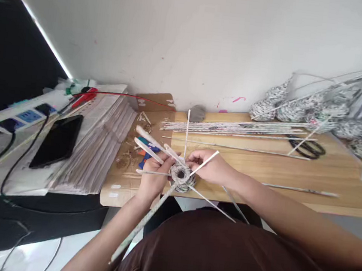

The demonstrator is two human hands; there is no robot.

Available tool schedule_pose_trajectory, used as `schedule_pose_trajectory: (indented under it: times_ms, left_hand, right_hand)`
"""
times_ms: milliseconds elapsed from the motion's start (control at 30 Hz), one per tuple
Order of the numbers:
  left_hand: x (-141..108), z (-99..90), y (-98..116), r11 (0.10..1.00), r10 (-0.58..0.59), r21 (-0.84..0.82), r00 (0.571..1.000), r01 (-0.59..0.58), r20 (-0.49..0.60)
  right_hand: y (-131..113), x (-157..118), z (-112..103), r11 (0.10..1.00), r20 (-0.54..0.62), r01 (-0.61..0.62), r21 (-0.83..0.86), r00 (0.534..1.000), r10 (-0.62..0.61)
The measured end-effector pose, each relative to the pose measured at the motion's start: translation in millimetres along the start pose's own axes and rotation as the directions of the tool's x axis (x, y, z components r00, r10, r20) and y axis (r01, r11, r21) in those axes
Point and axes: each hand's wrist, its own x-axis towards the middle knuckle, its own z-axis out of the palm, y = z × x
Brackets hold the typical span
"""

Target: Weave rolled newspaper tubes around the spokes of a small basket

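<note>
A small woven paper-tube coil (181, 176) is being gripped between the left hand (154, 173) and right hand (211, 168) at the table's (341, 174) near edge, its spokes radiating outward, the longest tube (141, 226) slanting toward the left arm.

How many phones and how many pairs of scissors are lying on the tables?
1 phone: it lies screen up on the stack of newspapers, at the left. 1 pair of scissors: black handles, on the wooden table, at the right beside the paper sticks. Others may be hidden.
</note>
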Motion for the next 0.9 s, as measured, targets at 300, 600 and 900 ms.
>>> schedule_pose_trajectory:
  times_ms: [300,600,900]
  left_hand:
    - [7.3,-48.4,-6.1,0.991,-0.094,-0.039,0.874,0.128,0.476]
    - [-4.1,-41.0,-1.4,0.98,-0.16,-0.05,0.91,0.193,0.383]
    - [1.4,-50.4,-9.9,0.957,-0.134,-0.153,0.843,0.246,0.522]
  right_hand:
    - [-1.3,-0.3,-6.3,0.997,0.055,-0.027,0.079,0.998,0.022]
    - [1.5,-3.8,-2.3,1.0,-0.004,0.028,0.007,1.0,-0.028]
    - [-1.9,-8.1,-3.8,0.999,-0.021,0.041,-0.021,0.999,-0.042]
